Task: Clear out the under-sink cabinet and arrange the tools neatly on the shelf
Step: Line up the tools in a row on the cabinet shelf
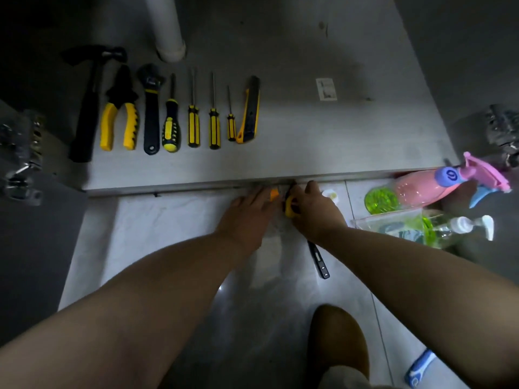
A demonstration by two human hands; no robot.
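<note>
Tools, eight of them, lie in a row on your shelf. Your right hand grips a yellow tool on the floor below the shelf edge. Whether your left hand holds anything, I cannot tell. A black tool is left

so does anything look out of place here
The row of tools on the shelf is tidy. Off it, a pink spray bottle and a clear pump bottle lie on their sides on the floor at right, and a black tool lies loose on the floor under the right forearm.
</note>
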